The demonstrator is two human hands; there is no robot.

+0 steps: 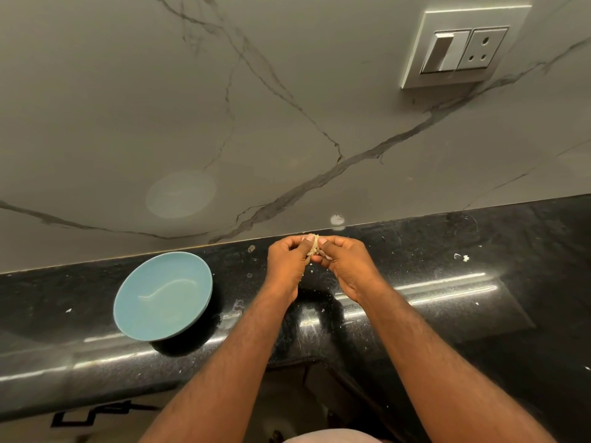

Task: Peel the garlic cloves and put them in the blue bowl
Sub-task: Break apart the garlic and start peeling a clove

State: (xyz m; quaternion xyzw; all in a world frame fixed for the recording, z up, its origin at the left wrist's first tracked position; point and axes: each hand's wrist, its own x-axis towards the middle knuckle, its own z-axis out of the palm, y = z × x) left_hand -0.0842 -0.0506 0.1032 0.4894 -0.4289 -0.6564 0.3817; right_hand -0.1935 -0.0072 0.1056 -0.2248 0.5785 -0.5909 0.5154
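A grey-veined marble wall (287, 107) is rising behind the glossy black stone tabletop (447, 251), where a round pale-blue ceramic bowl (163, 295) is sitting left of the hands. Above the tabletop, the left hand (286, 262) and right hand (343, 263) are both pinching a small papery garlic clove (313, 246) between their fingertips. White peel scraps (462, 257) are lying to the right.

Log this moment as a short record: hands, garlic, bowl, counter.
left hand: pinches the garlic from its left side
right hand: pinches the garlic from its right side
garlic: held between both hands over the counter, papery skin showing
bowl: blue, on the counter left of the hands, no garlic seen inside
counter: black, glossy, with scattered peel bits
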